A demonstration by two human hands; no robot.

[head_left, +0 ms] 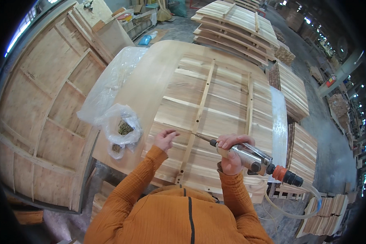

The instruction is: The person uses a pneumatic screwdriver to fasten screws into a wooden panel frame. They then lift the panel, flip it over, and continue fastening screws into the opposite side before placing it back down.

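My right hand [233, 151] is wrapped round a silver air screwdriver [248, 156] with an orange and black end, and its hose trails off to the right. The long thin bit points left, its tip close to a narrow wooden batten [203, 95] with dark holes along it. On the other side of this batten, my left hand [164, 140] hovers above the planks with thumb and fingers drawn together; whatever they pinch, if anything, is too small to make out. The batten lies across a wide panel of pale planks [219, 87]. A second batten [249, 103] runs farther right.
Left of my left hand, a clear plastic bag [124, 112] holds many small metallic pieces, probably screws. Plastic sheeting [110, 81] lies behind it. A large framed wooden panel [44, 110] leans at the left. Stacked slatted panels [238, 24] stand beyond the bench and along the right.
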